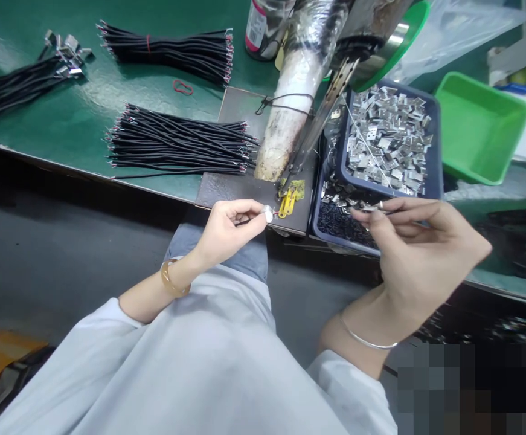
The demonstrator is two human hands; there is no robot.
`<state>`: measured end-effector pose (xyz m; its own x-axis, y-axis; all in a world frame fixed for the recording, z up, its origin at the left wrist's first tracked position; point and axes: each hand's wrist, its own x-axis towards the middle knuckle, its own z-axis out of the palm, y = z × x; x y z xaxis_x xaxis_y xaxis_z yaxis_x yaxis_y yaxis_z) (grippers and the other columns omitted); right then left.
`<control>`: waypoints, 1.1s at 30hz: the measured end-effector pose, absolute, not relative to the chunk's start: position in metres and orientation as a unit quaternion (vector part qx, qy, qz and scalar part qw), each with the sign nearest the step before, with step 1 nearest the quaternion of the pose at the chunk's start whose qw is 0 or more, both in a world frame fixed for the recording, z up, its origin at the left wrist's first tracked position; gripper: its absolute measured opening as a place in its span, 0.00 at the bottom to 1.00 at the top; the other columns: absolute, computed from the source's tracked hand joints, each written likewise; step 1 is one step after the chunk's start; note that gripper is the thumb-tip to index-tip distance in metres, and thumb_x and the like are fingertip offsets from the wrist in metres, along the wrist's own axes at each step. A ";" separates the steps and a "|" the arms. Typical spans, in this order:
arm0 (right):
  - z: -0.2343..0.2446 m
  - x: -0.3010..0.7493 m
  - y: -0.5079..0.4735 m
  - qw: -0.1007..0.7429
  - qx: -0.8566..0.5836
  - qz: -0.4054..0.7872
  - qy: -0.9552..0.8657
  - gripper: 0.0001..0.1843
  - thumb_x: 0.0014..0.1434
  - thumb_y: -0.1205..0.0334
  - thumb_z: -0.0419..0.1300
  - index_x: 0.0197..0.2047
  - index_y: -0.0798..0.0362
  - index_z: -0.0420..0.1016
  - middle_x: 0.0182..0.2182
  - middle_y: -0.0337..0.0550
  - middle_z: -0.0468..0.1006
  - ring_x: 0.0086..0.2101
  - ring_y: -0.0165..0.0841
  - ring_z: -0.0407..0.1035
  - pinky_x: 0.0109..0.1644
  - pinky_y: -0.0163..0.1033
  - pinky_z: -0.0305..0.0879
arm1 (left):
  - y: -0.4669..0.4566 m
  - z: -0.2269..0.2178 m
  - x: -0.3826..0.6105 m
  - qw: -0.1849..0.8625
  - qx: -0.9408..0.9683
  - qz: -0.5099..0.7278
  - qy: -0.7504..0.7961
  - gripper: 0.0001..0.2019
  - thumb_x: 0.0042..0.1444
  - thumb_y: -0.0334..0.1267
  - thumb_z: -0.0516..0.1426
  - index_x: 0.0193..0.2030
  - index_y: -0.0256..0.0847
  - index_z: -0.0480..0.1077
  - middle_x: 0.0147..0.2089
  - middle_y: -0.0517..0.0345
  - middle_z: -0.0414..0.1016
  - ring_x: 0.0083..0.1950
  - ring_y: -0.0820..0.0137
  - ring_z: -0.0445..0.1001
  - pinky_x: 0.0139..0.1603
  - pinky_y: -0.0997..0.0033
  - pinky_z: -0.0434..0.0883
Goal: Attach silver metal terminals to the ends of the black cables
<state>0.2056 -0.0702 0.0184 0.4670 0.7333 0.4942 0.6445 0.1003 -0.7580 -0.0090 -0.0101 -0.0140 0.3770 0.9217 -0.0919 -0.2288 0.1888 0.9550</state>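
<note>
My left hand [229, 232] is closed in a pinch on a small shiny metal piece [268, 213]. A short red wire end shows beside that piece, next to the yellow tips [288, 203] at the foot of an upright machine [319, 115]. Over the front of a dark bin, my right hand [419, 260] pinches another small metal piece [370, 209], partly covered by the fingers. Behind the right fingers stands a blue-grey tray of bent metal pieces [387, 142]. A pile of black cables [181, 142] with stripped ends lies left of the machine.
A tied cable bundle [167, 51] and a red rubber band [183, 87] lie farther back. Cables with metal ends [66, 57] rest at the far left. A green tray [480, 130] stands at right, and a jar [267, 30] behind. The table edge runs before me.
</note>
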 end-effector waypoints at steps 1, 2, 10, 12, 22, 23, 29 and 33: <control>0.019 0.196 -0.072 0.554 -0.666 0.028 -0.498 0.13 0.54 0.66 0.69 0.25 0.47 0.69 0.30 0.42 0.78 0.31 0.39 0.78 0.34 0.47 0.80 | -0.010 -0.014 -0.009 0.678 0.478 0.425 0.363 0.09 0.48 0.38 0.67 0.25 0.37 0.75 0.24 0.63 0.72 0.26 0.78 0.68 0.31 0.76 0.70; 0.019 0.185 -0.073 0.572 -0.661 0.009 -0.486 0.12 0.57 0.66 0.68 0.26 0.47 0.70 0.32 0.42 0.79 0.32 0.40 0.79 0.35 0.47 0.79 | -0.011 -0.014 -0.009 0.678 0.478 0.427 0.361 0.10 0.49 0.39 0.68 0.25 0.37 0.75 0.23 0.63 0.72 0.25 0.78 0.68 0.31 0.76 0.70; -0.001 0.134 -0.070 0.560 -0.578 0.110 -0.583 0.08 0.59 0.71 0.66 0.38 0.48 0.82 0.39 0.40 0.84 0.41 0.33 0.80 0.43 0.40 0.79 | -0.011 -0.009 -0.008 0.700 0.475 0.420 0.329 0.10 0.47 0.39 0.71 0.29 0.36 0.78 0.30 0.58 0.78 0.31 0.76 0.74 0.36 0.78 0.74; -0.005 0.133 -0.067 0.563 -0.573 0.163 -0.572 0.07 0.60 0.70 0.66 0.38 0.48 0.82 0.40 0.41 0.83 0.41 0.33 0.80 0.41 0.39 0.80 | -0.010 -0.006 -0.009 0.702 0.485 0.409 0.325 0.11 0.46 0.39 0.72 0.28 0.35 0.78 0.29 0.59 0.78 0.31 0.76 0.74 0.36 0.78 0.74; -0.007 0.133 -0.071 0.513 -0.560 0.045 -0.649 0.11 0.58 0.73 0.66 0.41 0.46 0.80 0.43 0.41 0.84 0.43 0.37 0.81 0.49 0.45 0.82 | -0.006 -0.001 -0.013 0.726 0.509 0.328 0.328 0.15 0.47 0.44 0.71 0.24 0.35 0.75 0.22 0.62 0.71 0.24 0.78 0.66 0.26 0.78 0.67; -0.008 0.133 -0.072 0.509 -0.558 0.027 -0.655 0.12 0.58 0.73 0.66 0.41 0.46 0.80 0.43 0.41 0.84 0.44 0.37 0.81 0.50 0.45 0.81 | -0.005 -0.001 -0.014 0.735 0.510 0.308 0.324 0.16 0.48 0.45 0.70 0.23 0.35 0.74 0.20 0.62 0.70 0.23 0.79 0.65 0.25 0.78 0.65; -0.011 0.139 -0.070 0.554 -0.533 0.254 -0.587 0.03 0.62 0.66 0.64 0.36 0.49 0.78 0.42 0.42 0.83 0.38 0.35 0.82 0.44 0.42 0.82 | -0.001 -0.004 -0.019 0.774 0.502 0.282 0.262 0.14 0.49 0.44 0.70 0.24 0.35 0.76 0.22 0.60 0.71 0.24 0.78 0.64 0.26 0.78 0.64; -0.011 0.140 -0.069 0.572 -0.555 0.203 -0.569 0.04 0.64 0.67 0.62 0.39 0.49 0.79 0.41 0.42 0.83 0.42 0.35 0.81 0.46 0.43 0.81 | -0.001 -0.007 -0.019 0.761 0.492 0.314 0.282 0.10 0.48 0.41 0.70 0.28 0.35 0.79 0.27 0.57 0.76 0.26 0.78 0.66 0.27 0.78 0.66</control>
